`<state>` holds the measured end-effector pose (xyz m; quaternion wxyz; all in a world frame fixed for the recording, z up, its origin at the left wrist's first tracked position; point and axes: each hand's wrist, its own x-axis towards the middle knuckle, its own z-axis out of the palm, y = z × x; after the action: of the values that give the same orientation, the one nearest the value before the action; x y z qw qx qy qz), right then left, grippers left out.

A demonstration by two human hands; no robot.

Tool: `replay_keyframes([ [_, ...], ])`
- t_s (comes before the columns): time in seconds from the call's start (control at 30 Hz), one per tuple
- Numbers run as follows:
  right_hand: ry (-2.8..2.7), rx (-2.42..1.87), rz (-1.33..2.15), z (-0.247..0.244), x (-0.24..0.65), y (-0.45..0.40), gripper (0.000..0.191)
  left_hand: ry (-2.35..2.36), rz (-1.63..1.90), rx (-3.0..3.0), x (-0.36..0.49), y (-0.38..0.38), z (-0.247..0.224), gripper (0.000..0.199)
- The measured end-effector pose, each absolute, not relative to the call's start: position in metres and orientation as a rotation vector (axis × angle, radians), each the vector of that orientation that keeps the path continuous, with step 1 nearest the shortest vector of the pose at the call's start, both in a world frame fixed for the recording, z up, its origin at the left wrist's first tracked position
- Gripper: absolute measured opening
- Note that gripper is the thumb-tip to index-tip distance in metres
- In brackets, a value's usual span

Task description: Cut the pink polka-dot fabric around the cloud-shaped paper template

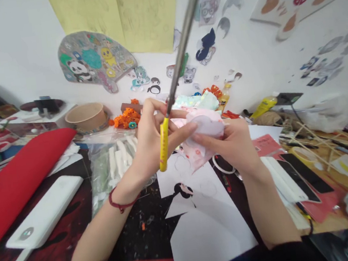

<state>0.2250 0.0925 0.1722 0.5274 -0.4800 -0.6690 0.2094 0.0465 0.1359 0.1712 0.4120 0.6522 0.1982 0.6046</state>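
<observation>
My left hand, with a dark red cord bracelet, has its fingers curled around a tool with a yellow handle and a long thin grey metal shaft that points up. Its thumb presses on a pale oval cut-out piece. From the other side my right hand pinches the same piece, closed on it. Pink patterned thin sheet lies behind and under the piece, touching the hands. Below are white paper sheets with pencil outlines and a small black-haired figure cut-out.
Left are a clear bag of white strips, a white power bank and a red padded shape. A tape roll lies by my right wrist. Phones and sticks crowd the right. Orange flower-like pieces sit behind.
</observation>
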Motion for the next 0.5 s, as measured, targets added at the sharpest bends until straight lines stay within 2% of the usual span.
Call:
replay_keyframes([
  [0.13,-1.718,-1.159,0.694,0.172,0.230,0.094,0.046,0.469,1.662,1.682,0.051,0.134,0.166,0.048],
  [0.27,-1.847,-1.193,0.824,0.173,0.235,0.095,0.040,0.439,1.709,1.668,0.053,0.135,0.165,0.043],
  [0.5,-1.520,-0.921,0.867,0.165,0.225,0.101,0.022,0.394,1.583,1.676,0.050,0.137,0.165,0.047],
])
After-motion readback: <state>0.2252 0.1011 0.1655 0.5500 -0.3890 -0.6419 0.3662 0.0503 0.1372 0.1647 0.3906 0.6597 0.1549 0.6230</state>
